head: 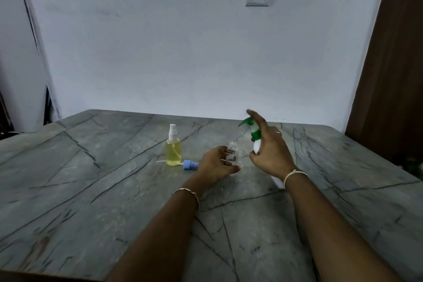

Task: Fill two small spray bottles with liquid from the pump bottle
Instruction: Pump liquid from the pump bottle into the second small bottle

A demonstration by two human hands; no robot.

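- While tilted toward the small bottle, white pump bottle (257, 145) with green pump head held in the right hand (269, 153); right grip closed around its body, index finger laid over the top of the pump.
- Nozzle of the pump pointing left, above and just right of the open neck of the clear spray bottle (232, 155).
- Clear spray bottle upright on the grey marbled counter (103, 190), uncapped, threaded neck bare; no liquid to be made out inside.
- Left hand (216, 167) wrapped round that clear bottle from the left, left grip closed on it, thumb low at the front.
- Blue spray cap (190, 164) with its thin dip tube lying flat on the counter, just left of the left hand.
- Second spray bottle (173, 150), full of yellow liquid, white sprayer fitted, upright just behind the blue cap.
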